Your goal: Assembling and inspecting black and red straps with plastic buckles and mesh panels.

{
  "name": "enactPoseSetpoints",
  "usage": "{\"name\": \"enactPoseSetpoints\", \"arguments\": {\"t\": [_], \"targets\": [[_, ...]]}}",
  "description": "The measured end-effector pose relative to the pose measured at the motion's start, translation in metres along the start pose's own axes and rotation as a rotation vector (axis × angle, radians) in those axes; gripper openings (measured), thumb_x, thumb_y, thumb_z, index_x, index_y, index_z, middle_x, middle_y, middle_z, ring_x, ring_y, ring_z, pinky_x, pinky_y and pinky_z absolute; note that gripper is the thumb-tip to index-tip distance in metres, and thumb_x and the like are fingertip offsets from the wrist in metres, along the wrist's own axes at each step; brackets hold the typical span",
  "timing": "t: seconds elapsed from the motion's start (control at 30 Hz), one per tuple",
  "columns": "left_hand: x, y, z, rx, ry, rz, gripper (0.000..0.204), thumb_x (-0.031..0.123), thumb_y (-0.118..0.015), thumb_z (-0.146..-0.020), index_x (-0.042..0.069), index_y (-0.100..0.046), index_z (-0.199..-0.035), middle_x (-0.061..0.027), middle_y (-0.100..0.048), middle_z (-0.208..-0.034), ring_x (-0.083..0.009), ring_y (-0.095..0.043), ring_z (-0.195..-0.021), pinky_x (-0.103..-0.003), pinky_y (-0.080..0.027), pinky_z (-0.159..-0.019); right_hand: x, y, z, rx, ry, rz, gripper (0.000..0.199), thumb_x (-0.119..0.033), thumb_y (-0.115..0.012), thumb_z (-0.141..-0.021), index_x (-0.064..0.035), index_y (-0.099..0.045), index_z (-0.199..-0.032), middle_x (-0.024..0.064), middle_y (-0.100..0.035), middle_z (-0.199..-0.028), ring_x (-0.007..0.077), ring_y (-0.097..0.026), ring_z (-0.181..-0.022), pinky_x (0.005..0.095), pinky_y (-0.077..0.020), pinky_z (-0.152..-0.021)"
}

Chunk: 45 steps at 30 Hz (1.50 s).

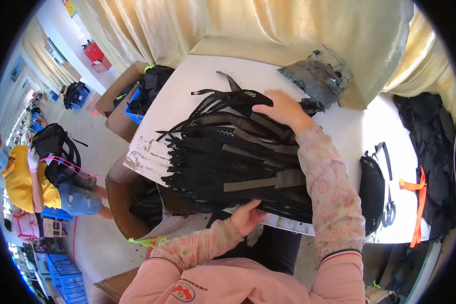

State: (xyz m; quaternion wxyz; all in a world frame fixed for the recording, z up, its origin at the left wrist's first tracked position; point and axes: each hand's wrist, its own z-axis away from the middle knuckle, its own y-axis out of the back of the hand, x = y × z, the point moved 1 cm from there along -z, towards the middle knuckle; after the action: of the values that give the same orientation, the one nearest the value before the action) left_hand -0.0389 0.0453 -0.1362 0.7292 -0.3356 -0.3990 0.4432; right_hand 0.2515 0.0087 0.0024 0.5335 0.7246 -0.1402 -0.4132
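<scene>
A thick pile of black mesh straps (202, 162), with flat dark grey-brown bands among them, lies across the white table in front of me. Loose strap ends fan out to the left. My right hand (283, 110) is at the pile's far edge, its thumb over the mesh and its fingers beyond, closed around the upper straps. At the near edge, my left hand (247, 218) grips the pile from the side; some of its fingers are hidden. My right forearm covers the pile's right end.
A clear plastic bag of dark parts (316, 76) lies at the table's back. A black pouch (372, 190), an orange strap (418, 202) and black bags (425, 152) are to the right. Open cardboard boxes (119, 202) stand left. A person in yellow (28, 175) holds a black backpack (61, 152).
</scene>
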Motion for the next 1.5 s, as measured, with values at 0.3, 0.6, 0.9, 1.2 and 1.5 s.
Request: {"name": "enactPoseSetpoints", "arguments": {"t": [0.3,0.6,0.9,1.2,1.5], "targets": [[-0.003,-0.004,0.004,0.044,0.03,0.004,0.027,0.015,-0.055,-0.09,0.01,-0.054,-0.117,-0.0042,-0.058,-0.117,-0.0191,-0.054,-0.108,-0.037,-0.044,-0.092,0.017,-0.068,-0.034,-0.215,-0.037,0.289,0.085,-0.028,-0.078,-0.064,-0.0114,-0.033,-0.135,0.0185,-0.061,-0.109,0.0339,-0.057,-0.106,0.0605,-0.0315,-0.095],[-0.004,-0.007,0.001,0.016,-0.015,0.022,0.027,0.013,-0.056,-0.09,0.008,-0.054,-0.116,-0.0057,-0.058,-0.116,-0.02,-0.053,-0.108,-0.037,-0.045,-0.091,0.029,-0.058,-0.045,0.184,0.169,0.305,0.022,-0.011,-0.057,-0.076,-0.0122,-0.054,-0.097,0.0087,-0.065,-0.078,0.0305,-0.064,-0.079,0.0471,-0.0396,-0.074],[-0.007,-0.004,-0.005,0.05,-0.006,-0.005,0.032,0.017,-0.056,-0.09,0.008,-0.053,-0.12,-0.0069,-0.056,-0.123,-0.023,-0.049,-0.116,-0.043,-0.037,-0.101,0.011,-0.087,-0.025,-0.127,0.201,0.301,0.035,-0.017,-0.064,-0.075,-0.0117,-0.053,-0.108,0.0129,-0.063,-0.09,0.0319,-0.061,-0.092,0.0504,-0.0407,-0.079],[-0.004,-0.011,-0.012,0.066,0.014,0.06,0.03,0.008,-0.057,-0.088,0.008,-0.053,-0.118,-0.0065,-0.056,-0.12,-0.0228,-0.052,-0.112,-0.043,-0.042,-0.098,0.023,-0.043,-0.048,0.358,0.391,0.413,0.037,-0.005,-0.054,-0.075,-0.0183,-0.052,-0.11,0.0039,-0.057,-0.08,0.0235,-0.058,-0.083,0.0436,-0.0374,-0.085],[0.031,-0.035,-0.061,0.039,-0.014,-0.008,0.03,0.021,-0.057,-0.089,0.01,-0.054,-0.117,-0.0063,-0.056,-0.122,-0.023,-0.051,-0.114,-0.045,-0.038,-0.101,0.073,0.095,-0.069,0.64,0.268,0.808,0.053,-0.009,-0.058,-0.076,-0.0226,-0.049,-0.126,0.0067,-0.053,-0.104,0.0232,-0.046,-0.113,0.0546,-0.0238,-0.103]]}}
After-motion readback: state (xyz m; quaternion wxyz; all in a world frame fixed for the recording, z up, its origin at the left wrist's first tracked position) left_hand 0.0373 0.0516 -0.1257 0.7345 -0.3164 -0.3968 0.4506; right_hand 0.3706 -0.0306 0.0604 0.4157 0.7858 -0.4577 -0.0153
